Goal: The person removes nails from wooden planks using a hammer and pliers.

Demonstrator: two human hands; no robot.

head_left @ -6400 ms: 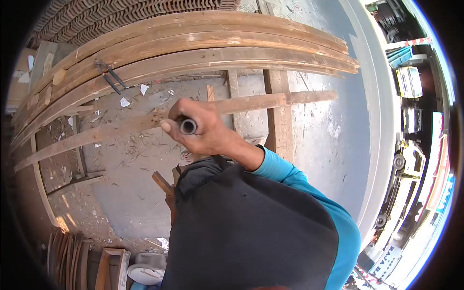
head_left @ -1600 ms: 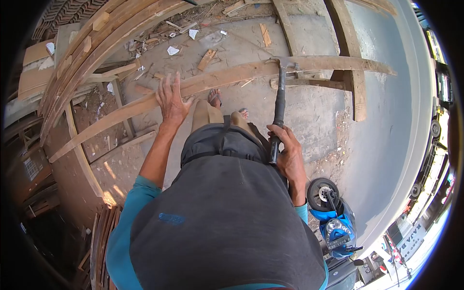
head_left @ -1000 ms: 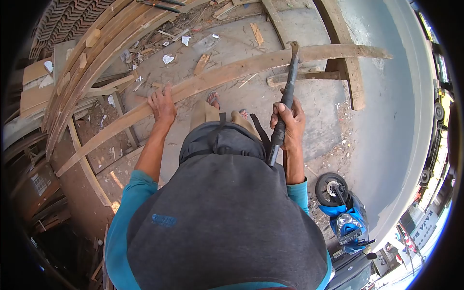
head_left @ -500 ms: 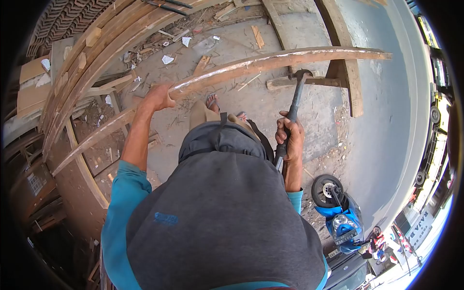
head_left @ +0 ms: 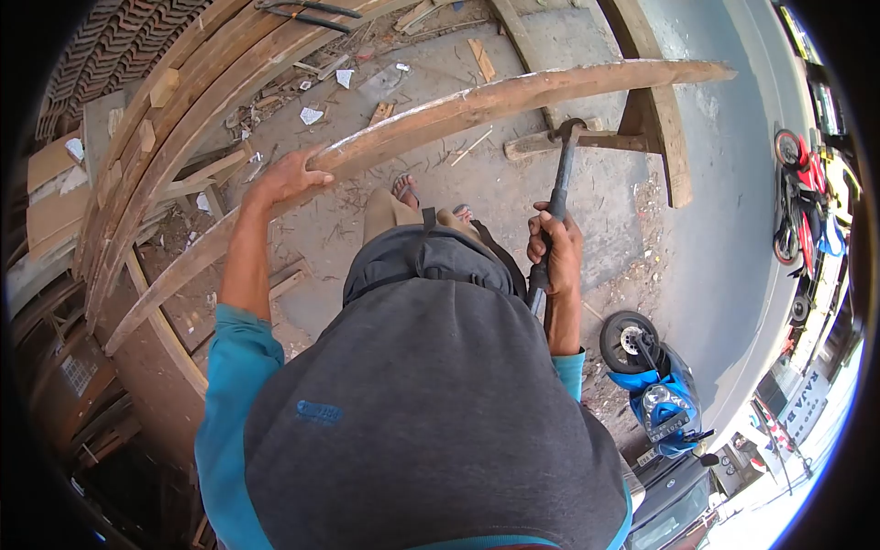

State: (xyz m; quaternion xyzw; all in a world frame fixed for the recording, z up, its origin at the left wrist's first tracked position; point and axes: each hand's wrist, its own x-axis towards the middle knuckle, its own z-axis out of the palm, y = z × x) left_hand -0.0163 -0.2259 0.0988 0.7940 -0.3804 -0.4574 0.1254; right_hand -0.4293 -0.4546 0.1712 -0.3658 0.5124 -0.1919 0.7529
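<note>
A long wooden beam (head_left: pixel 495 103), with a pale chalky streak along its upper edge, runs across the view from lower left to upper right. My left hand (head_left: pixel 291 178) is closed around its near part, thumb on the side facing me. The beam's far right part passes over a wooden stand (head_left: pixel 653 119). In my right hand (head_left: pixel 557 246) is a hammer (head_left: pixel 566 170), held by its dark grip with the head pointing away from me. The hammer head is close to the stand's lower crosspiece; whether they touch I cannot tell.
More curved beams (head_left: pixel 197 115) lie side by side at upper left, with pincers (head_left: pixel 312 13) on them. Wood scraps and paper bits (head_left: pixel 312 115) litter the ground. A blue motorcycle (head_left: pixel 658 390) is parked at lower right, beside the road (head_left: pixel 733 275), where a red motorcycle (head_left: pixel 805 197) shows.
The beam has shifted away from me and shows more of its side face. My left hand has moved slightly left along with it. The hammer stays nearly in place.
</note>
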